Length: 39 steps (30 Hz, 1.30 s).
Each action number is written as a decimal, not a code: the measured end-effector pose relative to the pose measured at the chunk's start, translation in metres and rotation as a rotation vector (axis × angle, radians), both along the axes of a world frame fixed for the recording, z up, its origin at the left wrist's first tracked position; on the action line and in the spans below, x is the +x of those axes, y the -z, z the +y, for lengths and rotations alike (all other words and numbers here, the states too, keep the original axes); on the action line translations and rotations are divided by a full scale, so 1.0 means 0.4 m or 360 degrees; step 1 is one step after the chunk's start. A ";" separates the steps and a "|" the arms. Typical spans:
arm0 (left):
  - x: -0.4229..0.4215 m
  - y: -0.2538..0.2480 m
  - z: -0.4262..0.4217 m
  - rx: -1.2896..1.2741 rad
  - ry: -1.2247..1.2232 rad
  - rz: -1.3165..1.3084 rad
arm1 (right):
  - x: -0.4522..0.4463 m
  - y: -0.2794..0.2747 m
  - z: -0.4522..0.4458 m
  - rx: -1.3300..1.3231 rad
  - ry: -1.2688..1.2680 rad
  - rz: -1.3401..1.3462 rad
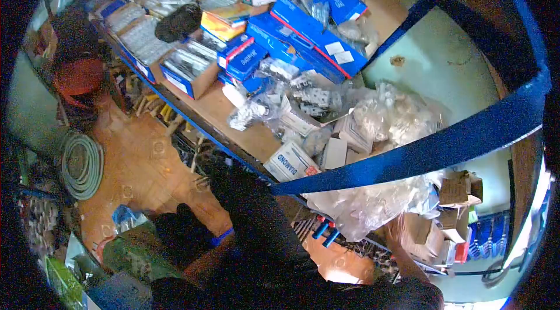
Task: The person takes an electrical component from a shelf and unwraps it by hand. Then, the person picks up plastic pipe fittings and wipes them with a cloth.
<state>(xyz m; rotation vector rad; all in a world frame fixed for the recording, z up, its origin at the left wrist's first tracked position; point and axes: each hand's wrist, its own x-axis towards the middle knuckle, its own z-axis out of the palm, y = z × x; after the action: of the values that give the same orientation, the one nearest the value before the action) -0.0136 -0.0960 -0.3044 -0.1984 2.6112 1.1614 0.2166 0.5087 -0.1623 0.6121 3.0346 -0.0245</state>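
Note:
At the lower right my right hand (pixel 395 229) reaches up to the edge of a heap of clear plastic bags (pixel 373 205) and seems to touch it. Its fingers are too blurred and covered to show whether they grip. Cardboard boxes (pixel 423 234) stand just right of that hand. My left forearm (pixel 213 260) shows at the bottom, with a blue band (pixel 222 236) at the wrist. Dark clothing and shadow hide the left hand itself.
A blue-edged shelf carries blue boxes (pixel 318 36), bagged fittings (pixel 315 97), a white DIAMOND box (pixel 290 162) and open cartons (pixel 189 68). A blue metal bar (pixel 420 152) crosses the view. A coiled hose (pixel 83 164) lies on the tan floor (pixel 140 152).

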 end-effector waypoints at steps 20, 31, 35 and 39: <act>0.082 0.071 0.168 -0.0004 -0.0363 0.0104 | -0.019 0.062 -0.025 -0.0166 -0.0143 0.0220; 0.067 0.109 0.092 -0.0008 -0.0432 0.0066 | 0.003 0.058 0.071 -0.0025 -0.0122 0.0246; 0.074 0.147 0.072 0.0009 -0.0446 0.0131 | -0.007 0.031 -0.024 -0.0292 -0.0033 0.0795; 0.085 0.207 -0.034 0.0084 -0.0594 0.0224 | 0.012 0.007 -0.075 -0.0265 0.0569 0.1645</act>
<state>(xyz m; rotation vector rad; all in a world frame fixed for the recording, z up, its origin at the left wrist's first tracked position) 0.0205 -0.1097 -0.3873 -0.6372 2.7373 1.4062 0.2216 0.4786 -0.1653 1.4964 3.6890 -0.8427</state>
